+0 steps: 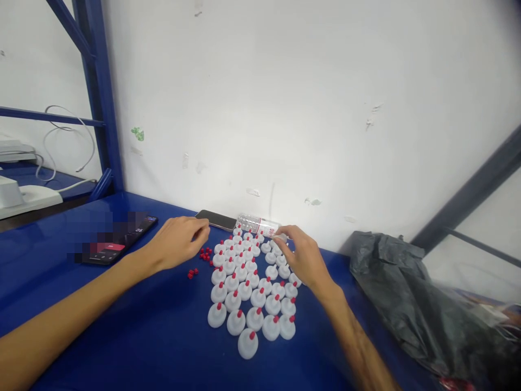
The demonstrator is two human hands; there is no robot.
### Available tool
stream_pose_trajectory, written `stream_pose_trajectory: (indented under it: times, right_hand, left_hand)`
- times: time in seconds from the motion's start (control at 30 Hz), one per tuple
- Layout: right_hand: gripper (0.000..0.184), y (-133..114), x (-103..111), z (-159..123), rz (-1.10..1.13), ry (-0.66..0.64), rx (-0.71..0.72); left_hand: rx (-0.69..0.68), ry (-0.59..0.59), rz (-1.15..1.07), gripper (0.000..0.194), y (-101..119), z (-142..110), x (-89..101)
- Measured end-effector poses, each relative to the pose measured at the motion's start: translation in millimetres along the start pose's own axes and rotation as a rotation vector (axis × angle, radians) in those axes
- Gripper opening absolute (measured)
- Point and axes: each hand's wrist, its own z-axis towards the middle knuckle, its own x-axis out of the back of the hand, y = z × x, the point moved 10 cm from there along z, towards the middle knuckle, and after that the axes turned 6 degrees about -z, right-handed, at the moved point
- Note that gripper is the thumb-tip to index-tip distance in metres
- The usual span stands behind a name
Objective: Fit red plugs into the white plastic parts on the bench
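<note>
Many white round caps (248,345) with small red tips stand in a packed group on the blue tabletop. Towards the right of the group, several white caps (271,272) have no red tip. My right hand (303,255) is over that side, thumb and finger pinched on a whitish piece that looks like one of the caps. My left hand (183,241) hovers left of the group with its fingers curled together; whatever may be between them is hidden. Below it lie small red tips (206,254) in a loose pile, with a few more red tips (191,273) nearer me.
A clear plastic bottle (256,224) lies along the wall beside a dark phone (217,219). Another phone (118,241), its screen lit, rests at the left. A dark plastic bag (402,293) bulges at the right. Blue frame posts (101,92) rise at the left.
</note>
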Motion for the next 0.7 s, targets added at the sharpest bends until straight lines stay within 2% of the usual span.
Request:
stream_pose_trajectory:
  times: [0.07, 0.13, 0.27, 0.4, 0.53, 0.7]
  right_hand:
    - [0.021, 4.5, -11.8, -2.3, 0.039, -0.093, -0.025]
    - [0.022, -1.3, -23.6, -4.4, 0.053, -0.156, 0.004]
    - [0.023, -10.4, -42.4, -8.6, 0.041, -0.255, 0.035]
    - [0.028, -10.2, -48.1, -10.4, 0.023, -0.291, 0.026]
    - [0.033, -14.8, -49.9, -10.4, 0.035, -0.288, 0.033]
    - [0.044, -25.9, -60.3, -14.0, 0.059, -0.309, 0.069]
  left_hand:
    - [0.011, -0.087, 0.062, 0.036, -13.7, -2.9, -14.4]
    - [0.028, -0.155, 0.104, 0.035, -23.5, -8.9, -29.4]
    - [0.013, -0.234, 0.161, 0.034, -28.5, -19.0, -48.6]
    - [-0.004, -0.238, 0.175, 0.037, -21.1, -17.8, -46.1]
    - [0.130, -0.365, 0.261, 0.038, -19.1, -14.7, -43.3]
    - [0.138, -0.429, 0.271, 0.034, -2.0, -8.4, -37.8]
